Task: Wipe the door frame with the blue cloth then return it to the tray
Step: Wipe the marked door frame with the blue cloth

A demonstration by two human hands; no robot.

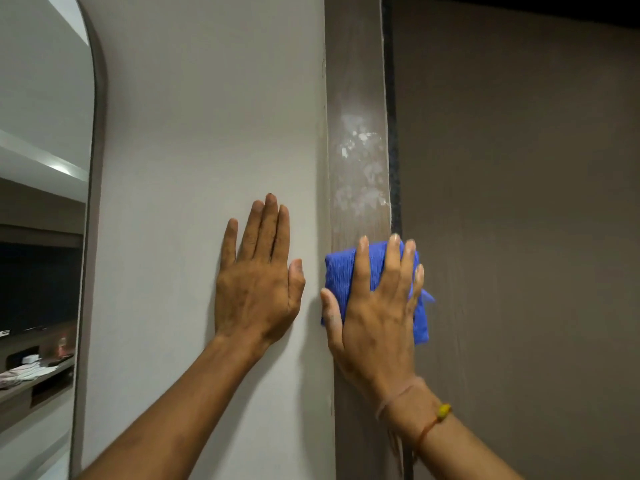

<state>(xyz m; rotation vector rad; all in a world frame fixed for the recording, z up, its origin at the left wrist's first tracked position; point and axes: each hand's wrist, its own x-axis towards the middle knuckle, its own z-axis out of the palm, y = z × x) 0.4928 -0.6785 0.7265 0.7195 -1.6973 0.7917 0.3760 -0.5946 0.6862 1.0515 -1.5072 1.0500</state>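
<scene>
The door frame is a brown wood-grain vertical strip in the middle of the head view, with whitish smudges on it above my hands. My right hand presses the folded blue cloth flat against the frame, fingers spread over it. The cloth's edges show to the left of, above and to the right of the hand. My left hand lies flat and open on the pale wall just left of the frame, holding nothing. No tray is in view.
The brown door fills the right side, with a dark gap beside the frame. At the far left a tall arched mirror reflects a room with a shelf and small items.
</scene>
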